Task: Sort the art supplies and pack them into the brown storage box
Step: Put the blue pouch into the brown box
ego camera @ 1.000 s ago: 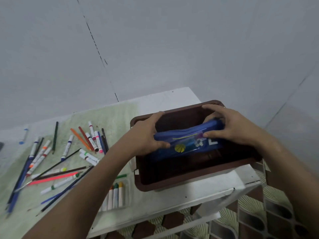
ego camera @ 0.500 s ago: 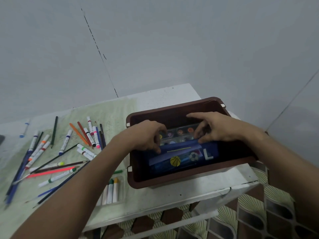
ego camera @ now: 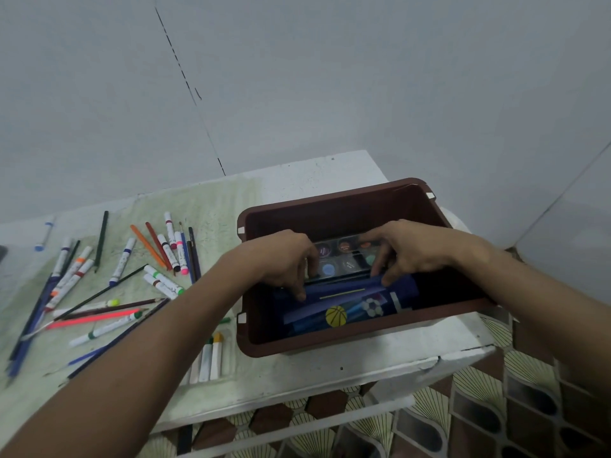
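The brown storage box [ego camera: 330,200] stands on the right part of the white table [ego camera: 380,355]. Inside it a blue pencil pouch [ego camera: 347,304] with ball prints lies along the near wall, and a paint palette [ego camera: 344,256] with round colour pans lies behind it. Both my hands are down in the box. My left hand [ego camera: 284,259] pinches the pouch's upper edge at its left end, fingers curled behind it. At the right end my right hand [ego camera: 413,249] pinches the same edge, its fingers partly covering the palette.
Several markers [ego camera: 165,256], pencils and brushes lie scattered on the green mat [ego camera: 211,206] left of the box. A small tray of crayons [ego camera: 211,358] sits near the table's front edge under my left forearm. A grey wall is close behind, and patterned floor tiles show below.
The pouch has gone from held above the box to lying inside it by the near wall. Both hands followed it down and stay on its upper edge.
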Motion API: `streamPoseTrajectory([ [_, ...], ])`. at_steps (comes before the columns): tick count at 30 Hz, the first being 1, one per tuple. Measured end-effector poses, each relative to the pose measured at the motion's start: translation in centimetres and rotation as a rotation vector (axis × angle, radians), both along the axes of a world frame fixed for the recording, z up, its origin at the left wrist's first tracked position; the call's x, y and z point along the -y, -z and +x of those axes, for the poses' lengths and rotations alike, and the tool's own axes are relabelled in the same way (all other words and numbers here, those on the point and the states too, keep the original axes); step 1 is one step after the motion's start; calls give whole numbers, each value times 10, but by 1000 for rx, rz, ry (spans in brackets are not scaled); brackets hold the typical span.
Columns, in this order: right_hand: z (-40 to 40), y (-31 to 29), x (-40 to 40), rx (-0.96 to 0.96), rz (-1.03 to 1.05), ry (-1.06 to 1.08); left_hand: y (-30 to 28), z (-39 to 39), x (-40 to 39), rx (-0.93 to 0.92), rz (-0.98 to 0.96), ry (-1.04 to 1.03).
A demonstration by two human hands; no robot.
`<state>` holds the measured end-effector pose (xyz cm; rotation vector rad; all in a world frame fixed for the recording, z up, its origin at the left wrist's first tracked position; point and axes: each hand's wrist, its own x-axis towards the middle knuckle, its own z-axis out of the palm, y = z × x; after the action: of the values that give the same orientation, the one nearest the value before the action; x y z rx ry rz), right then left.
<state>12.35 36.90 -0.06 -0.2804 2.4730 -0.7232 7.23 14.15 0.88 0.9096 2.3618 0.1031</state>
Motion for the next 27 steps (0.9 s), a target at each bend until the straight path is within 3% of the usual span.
streamPoseTrajectory([
  [9, 2, 0, -1, -14, -35, -12, 5, -3, 5, -66, -39, 114],
  [13, 3, -8, 1, -60, -143, 21, -6, -1, 7, -92, 123, 67],
  [17, 3, -26, 15, -172, -310, 90, -27, 1, 24, -210, 355, -42],
  [22, -20, -54, 78, -272, -362, 40, -38, -3, 81, -355, 696, -287],
  [27, -60, -68, 183, -372, -373, -105, -41, -8, 175, -375, 684, -476],
])
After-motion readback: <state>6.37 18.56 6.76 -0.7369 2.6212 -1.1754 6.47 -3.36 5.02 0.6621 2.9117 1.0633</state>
